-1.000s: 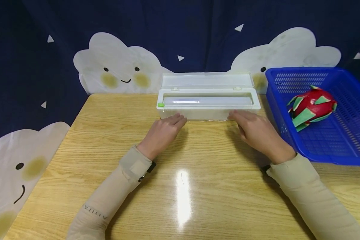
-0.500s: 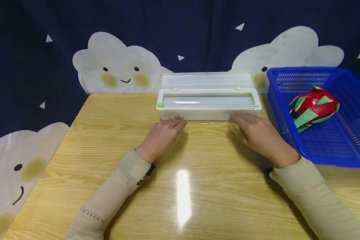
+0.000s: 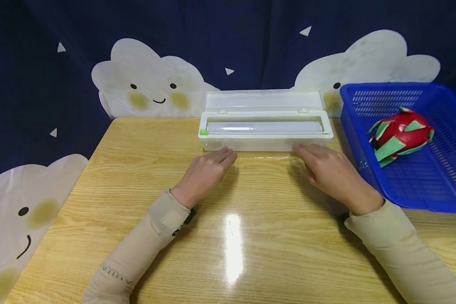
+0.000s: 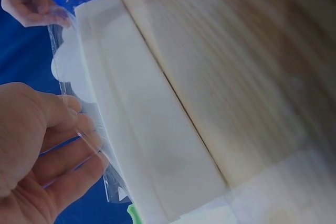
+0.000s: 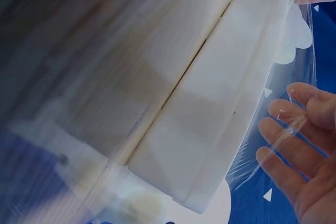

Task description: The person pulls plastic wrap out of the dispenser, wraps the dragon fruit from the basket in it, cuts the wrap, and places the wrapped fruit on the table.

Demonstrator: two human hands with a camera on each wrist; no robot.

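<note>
Wooden table against a dark blue backdrop

The table (image 3: pixel 110 177) has a light wood-grain top with a bright glare spot (image 3: pixel 232 249) near its front edge. Behind the table hangs a dark blue backdrop (image 3: pixel 30 84) with small white triangles. White smiling cloud cutouts stand at the table's far-left corner (image 3: pixel 148 84), its far-right corner (image 3: pixel 368 59) and its left side (image 3: pixel 19 211).

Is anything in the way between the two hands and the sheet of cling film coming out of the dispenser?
Nothing visible. The left hand and right hand each hold the cling film at its front edge, just before the dispenser; the basket stands off to the right.
</note>
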